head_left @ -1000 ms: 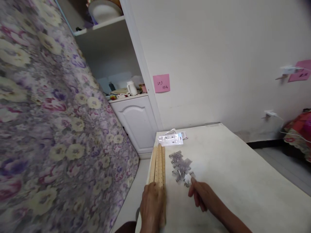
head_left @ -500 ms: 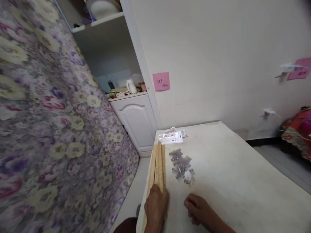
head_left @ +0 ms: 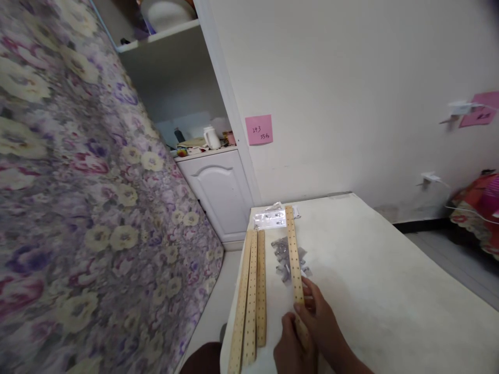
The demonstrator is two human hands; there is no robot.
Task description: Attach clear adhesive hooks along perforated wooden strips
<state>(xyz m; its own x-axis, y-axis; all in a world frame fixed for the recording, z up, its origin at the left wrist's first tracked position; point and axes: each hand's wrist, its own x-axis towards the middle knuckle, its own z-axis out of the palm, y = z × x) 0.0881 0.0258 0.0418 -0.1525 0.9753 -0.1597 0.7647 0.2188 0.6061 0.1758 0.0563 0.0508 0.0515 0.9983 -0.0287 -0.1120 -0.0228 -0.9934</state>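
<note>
Both hands grip one wooden strip with rows of small holes (head_left: 292, 249), raised above the table and pointing away from me. My left hand (head_left: 290, 345) is closed round its near end. Just ahead of it, my right hand (head_left: 322, 319) pinches the strip between thumb and fingers. Under and behind the strip lies a pile of small grey packets (head_left: 281, 254), partly hidden; what is inside them I cannot make out. Several more wooden strips (head_left: 250, 296) rest side by side along the table's left edge.
A clear plastic package (head_left: 268, 219) lies at the far left corner of the white table (head_left: 362, 270). Beyond it stand a wall with a pink note (head_left: 259, 130) and a white cabinet (head_left: 220, 192). A flowered curtain (head_left: 97, 208) hangs at left.
My left hand has lifted one strip off the group and carried it right, over the packets. My right hand, earlier closed beside the packets, has taken hold of it too.
</note>
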